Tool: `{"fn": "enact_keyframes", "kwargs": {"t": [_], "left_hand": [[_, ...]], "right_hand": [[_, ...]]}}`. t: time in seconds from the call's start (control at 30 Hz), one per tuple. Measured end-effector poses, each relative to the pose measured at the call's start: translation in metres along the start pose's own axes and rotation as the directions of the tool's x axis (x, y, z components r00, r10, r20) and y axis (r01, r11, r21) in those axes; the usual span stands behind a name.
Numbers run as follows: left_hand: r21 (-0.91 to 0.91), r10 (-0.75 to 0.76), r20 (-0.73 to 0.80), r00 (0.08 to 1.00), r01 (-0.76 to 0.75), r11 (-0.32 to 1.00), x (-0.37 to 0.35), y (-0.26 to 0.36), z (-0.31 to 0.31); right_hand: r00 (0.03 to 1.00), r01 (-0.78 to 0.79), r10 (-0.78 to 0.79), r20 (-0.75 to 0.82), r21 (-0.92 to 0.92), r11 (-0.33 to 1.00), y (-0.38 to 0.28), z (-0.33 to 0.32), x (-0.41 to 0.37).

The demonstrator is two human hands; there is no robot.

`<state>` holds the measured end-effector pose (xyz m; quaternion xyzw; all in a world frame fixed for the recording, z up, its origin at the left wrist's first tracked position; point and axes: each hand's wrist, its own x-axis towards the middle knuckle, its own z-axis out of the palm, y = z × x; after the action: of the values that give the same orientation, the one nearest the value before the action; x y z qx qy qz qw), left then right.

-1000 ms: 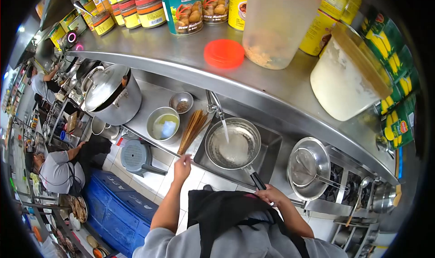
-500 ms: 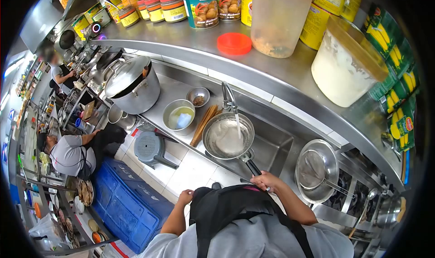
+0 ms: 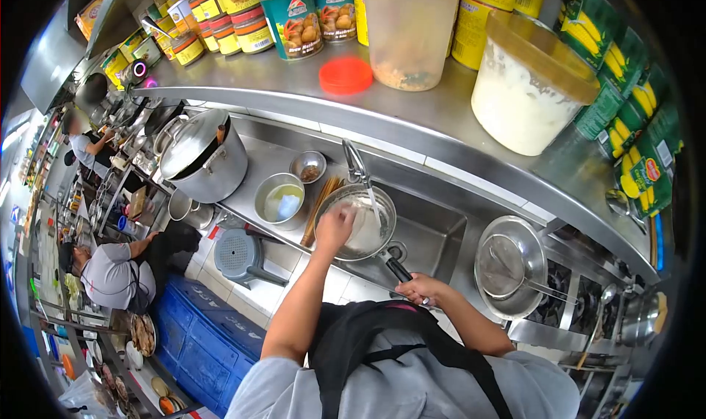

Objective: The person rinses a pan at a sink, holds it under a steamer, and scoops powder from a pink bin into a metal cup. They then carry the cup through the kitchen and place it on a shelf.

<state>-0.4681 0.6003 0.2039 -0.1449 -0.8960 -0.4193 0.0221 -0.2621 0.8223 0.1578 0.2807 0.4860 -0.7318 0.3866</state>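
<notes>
Silvery metal under running water: the long-handled pan (image 3: 373,236) sits at the left end of the sink (image 3: 435,231), right beneath the tap (image 3: 356,169). Right hand (image 3: 422,289) clamped firmly round its black handle (image 3: 398,269)! Left hand (image 3: 335,226) over the pan's left side, fingers bent; can't tell whether they grip anything. Beside it, a bamboo brush (image 3: 321,198) lies between pan and metal bowl (image 3: 262,213) on the worktop (image 3: 268,152).

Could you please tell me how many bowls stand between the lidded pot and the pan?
2: the larger bowl, left of the pan, and the smaller bowl behind it, left of the faucet.
</notes>
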Motion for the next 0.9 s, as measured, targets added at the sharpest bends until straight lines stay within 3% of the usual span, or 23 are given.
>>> {"fn": "enact_keyframes", "kwargs": {"t": [0.03, 0.1, 0.2, 0.23, 0.33, 0.4, 0.57, 0.67, 0.73, 0.8, 0.9], "left_hand": [[0.010, 0.051, -0.065, 0.997, -0.050, 0.999, 0.024, 0.016, 0.010], [0.175, -0.037, -0.114, 0.993, 0.057, 0.983, 0.062, 0.041, 0.026], [0.228, 0.014, -0.094, 0.995, 0.008, 0.974, 0.090, 0.041, 0.046], [0.276, -0.069, -0.021, 0.997, 0.072, 0.958, 0.092, 0.051, 0.038], [0.390, -0.081, -0.004, 0.997, 0.076, 0.918, 0.086, 0.055, 0.024], [0.402, -0.110, -0.011, 0.994, 0.105, 0.910, 0.092, 0.040, 0.020], [0.451, -0.071, 0.053, 0.996, 0.039, 0.892, 0.092, 0.031, -0.015], [0.493, -0.045, 0.065, 0.997, 0.007, 0.870, 0.078, 0.037, -0.028], [0.489, 0.008, 0.038, 0.999, -0.025, 0.872, 0.069, 0.011, -0.023], [0.184, 0.141, 0.032, 0.989, -0.145, 0.972, 0.049, -0.013, -0.024], [-0.008, 0.149, 0.132, 0.980, -0.149, 0.989, -0.012, -0.030, -0.046]], "right_hand": [[0.999, -0.026, 0.025, 0.029, 0.028, 0.999, 0.002, -0.003, 0.005], [0.992, -0.058, 0.050, 0.118, 0.062, 0.996, 0.006, -0.011, 0.015], [0.998, -0.050, 0.049, 0.029, 0.020, 0.999, 0.000, 0.000, 0.002], [0.998, -0.051, 0.050, 0.027, 0.034, 0.998, 0.001, 0.002, 0.001], [1.000, 0.017, -0.017, -0.015, -0.009, 1.000, 0.000, 0.012, -0.005], [1.000, 0.013, -0.015, -0.014, -0.144, 0.990, -0.008, 0.024, -0.020], [1.000, 0.027, -0.028, -0.005, -0.072, 0.997, 0.001, 0.021, -0.006], [0.999, 0.021, -0.027, -0.046, -0.129, 0.991, -0.006, 0.032, -0.014], [0.997, 0.017, -0.025, -0.069, -0.115, 0.993, -0.004, 0.035, -0.010], [0.999, 0.041, -0.039, 0.020, -0.089, 0.995, 0.006, 0.027, 0.005], [0.998, 0.046, -0.050, -0.044, -0.099, 0.994, 0.010, 0.030, 0.008]]}}
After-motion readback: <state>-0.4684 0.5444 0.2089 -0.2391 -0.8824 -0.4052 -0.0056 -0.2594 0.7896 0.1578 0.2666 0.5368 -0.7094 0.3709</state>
